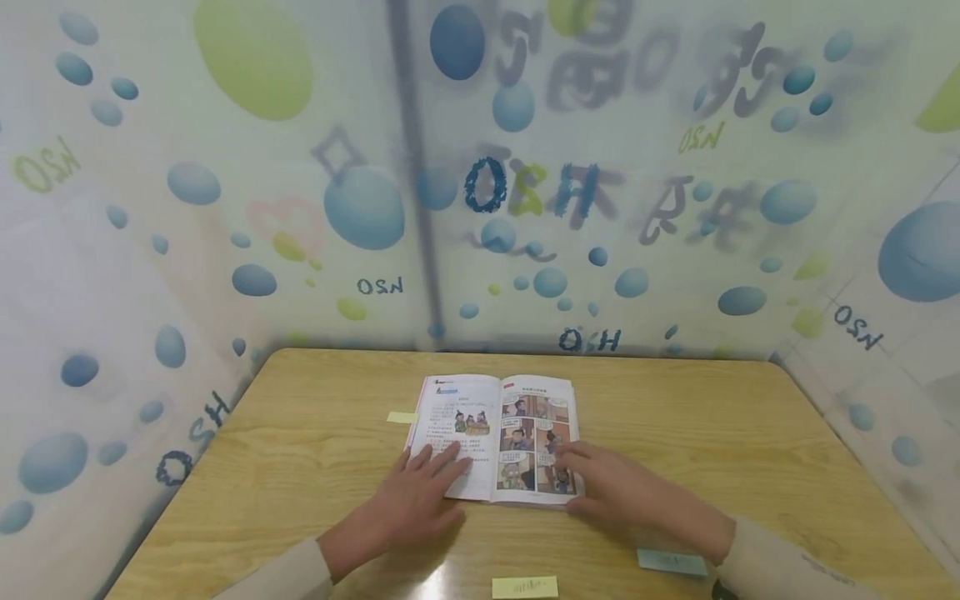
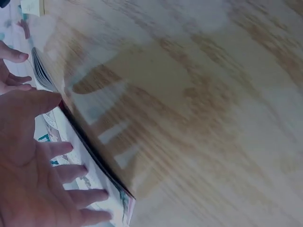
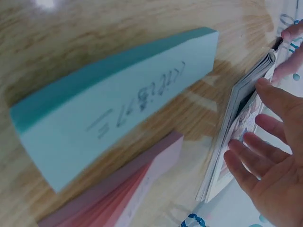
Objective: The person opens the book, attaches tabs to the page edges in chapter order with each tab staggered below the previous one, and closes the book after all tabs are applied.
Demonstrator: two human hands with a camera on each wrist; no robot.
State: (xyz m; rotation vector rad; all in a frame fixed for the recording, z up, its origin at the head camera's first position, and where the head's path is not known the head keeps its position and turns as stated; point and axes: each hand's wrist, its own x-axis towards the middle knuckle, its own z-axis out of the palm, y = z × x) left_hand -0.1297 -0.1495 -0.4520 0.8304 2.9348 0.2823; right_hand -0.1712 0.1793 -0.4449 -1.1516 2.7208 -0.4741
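An open comic magazine (image 1: pixel 497 437) lies on the wooden table, text on its left page and comic panels on its right. My left hand (image 1: pixel 416 500) lies over the lower part of the left page, fingers spread and extended. Beside the right page's lower edge is my right hand (image 1: pixel 611 483); its fingers reach over the panels, loosely bent. In the right wrist view that hand (image 3: pixel 270 156) has relaxed, spread fingers at the pages and grips nothing. A yellow sticky tab (image 1: pixel 402 417) sticks out from the magazine's left side.
A yellow sticky-note pad (image 1: pixel 525 588) lies near the table's front edge. By my right forearm is a blue sticky-note pad (image 1: pixel 671 562) with handwriting. The right wrist view also has a pink pad (image 3: pixel 142 184). Bubble-printed curtains (image 1: pixel 360 317) surround the table (image 1: pixel 315 433).
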